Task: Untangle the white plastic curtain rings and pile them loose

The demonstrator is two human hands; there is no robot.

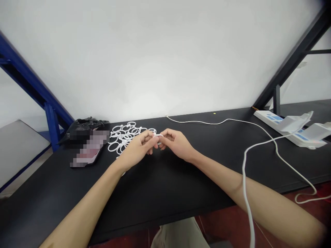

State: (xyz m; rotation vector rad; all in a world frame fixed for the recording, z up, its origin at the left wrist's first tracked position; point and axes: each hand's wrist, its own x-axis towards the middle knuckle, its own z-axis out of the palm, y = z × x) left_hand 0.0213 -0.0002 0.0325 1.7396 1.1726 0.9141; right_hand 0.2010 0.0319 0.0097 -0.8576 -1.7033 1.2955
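Note:
My left hand point(141, 146) and my right hand point(175, 143) meet over the middle of the black table. Between their fingertips they pinch one white ring point(159, 135), whose upper edge shows; the rest of it is hidden by the fingers. Just left of my left hand lies a spread of several white rings point(120, 136), thin and round, some overlapping and some with a small knob. My left hand and wrist cover part of that spread.
A black plastic bag point(86, 123) and a partly blurred flat object point(90, 151) lie at the left. A white power strip point(289, 129) with plugged-in adapters sits at the right. Its white cable point(245, 165) loops past my right forearm. Slanted metal beams point(38, 86) flank the black table point(201, 193).

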